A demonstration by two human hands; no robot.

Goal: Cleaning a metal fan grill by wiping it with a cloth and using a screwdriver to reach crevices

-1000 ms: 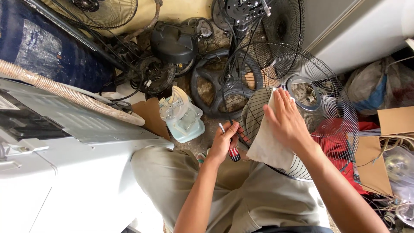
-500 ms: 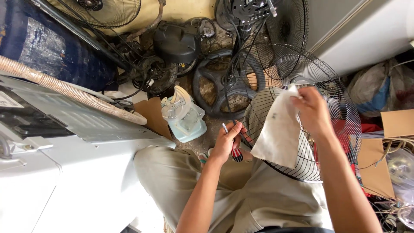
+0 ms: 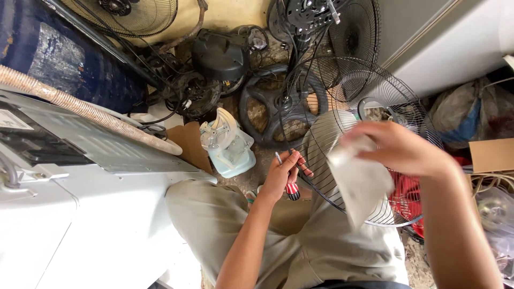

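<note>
My left hand [image 3: 282, 176] grips a screwdriver with a red and white handle [image 3: 292, 188] at the near rim of a round wire fan guard [image 3: 369, 96] that stands tilted over my lap. My right hand [image 3: 402, 150] is raised in front of the guard and holds a pale cloth [image 3: 360, 182], which hangs down from my fingers. The hand and cloth are blurred and hide part of the grille. The guard's centre hub [image 3: 377, 107] shows just above my right hand.
A pale blue fan motor housing [image 3: 229, 145] lies on the floor left of my knee. A black fan base [image 3: 270, 115], dark motor parts [image 3: 219, 53] and other fan guards [image 3: 348, 27] crowd the floor ahead. A white appliance [image 3: 64, 176] fills the left; cardboard [image 3: 490, 155] sits right.
My right hand has lifted with the cloth off the grille, moving right and toward me. The left hand has stayed on the screwdriver at the guard's rim.
</note>
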